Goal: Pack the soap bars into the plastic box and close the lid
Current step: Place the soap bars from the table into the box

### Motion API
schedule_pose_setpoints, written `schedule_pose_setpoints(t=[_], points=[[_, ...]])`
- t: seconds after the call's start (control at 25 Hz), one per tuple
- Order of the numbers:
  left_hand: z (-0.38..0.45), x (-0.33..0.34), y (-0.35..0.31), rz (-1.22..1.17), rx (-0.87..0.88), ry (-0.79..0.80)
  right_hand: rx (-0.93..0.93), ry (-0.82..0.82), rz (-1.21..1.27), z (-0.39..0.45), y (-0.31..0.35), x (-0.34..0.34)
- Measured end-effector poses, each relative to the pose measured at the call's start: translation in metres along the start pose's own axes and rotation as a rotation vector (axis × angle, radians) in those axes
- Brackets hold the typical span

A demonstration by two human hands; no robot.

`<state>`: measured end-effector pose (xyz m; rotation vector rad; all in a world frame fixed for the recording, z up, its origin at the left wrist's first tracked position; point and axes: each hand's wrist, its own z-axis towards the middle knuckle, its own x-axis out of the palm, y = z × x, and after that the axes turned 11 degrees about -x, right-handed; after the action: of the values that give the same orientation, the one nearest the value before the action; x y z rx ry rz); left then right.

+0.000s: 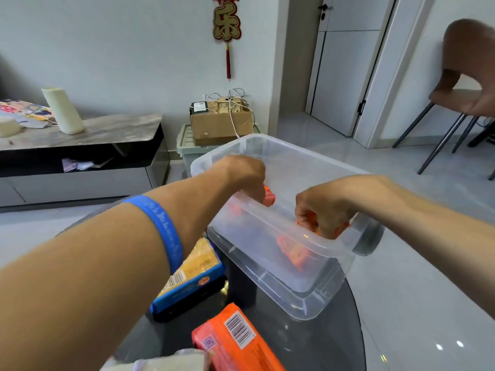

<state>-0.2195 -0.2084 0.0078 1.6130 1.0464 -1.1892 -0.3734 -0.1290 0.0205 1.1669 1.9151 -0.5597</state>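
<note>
Soap bars in orange wrappers, one (269,195) gripped by left hand (247,175) at far-left inside of clear plastic box (302,298), another (312,223) clutched in right hand (325,206) at near-right rim, a third (293,251) lying on box floor. Box lidless, standing on dark glossy table (329,344). Just beside box: yellow-and-blue packet (192,277) and large orange pack (235,341); blue wristband (160,228) on left forearm.

My home living room, red festive wall ornament (227,21), low media cabinet (80,162), white door (345,62), tiled floor (401,167), dining chair (463,84)
</note>
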Motion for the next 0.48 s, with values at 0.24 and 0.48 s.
schedule_pose_setpoints(t=[0.24, 0.48], points=[[0.022, 0.012, -0.004, 0.207, 0.038, 0.176, 0.013, 0.161, -0.034, 0.011, 0.005, 0.001], [0.013, 0.007, -0.001, 0.174, -0.033, 0.169, 0.002, 0.161, 0.061, 0.009, 0.009, -0.001]])
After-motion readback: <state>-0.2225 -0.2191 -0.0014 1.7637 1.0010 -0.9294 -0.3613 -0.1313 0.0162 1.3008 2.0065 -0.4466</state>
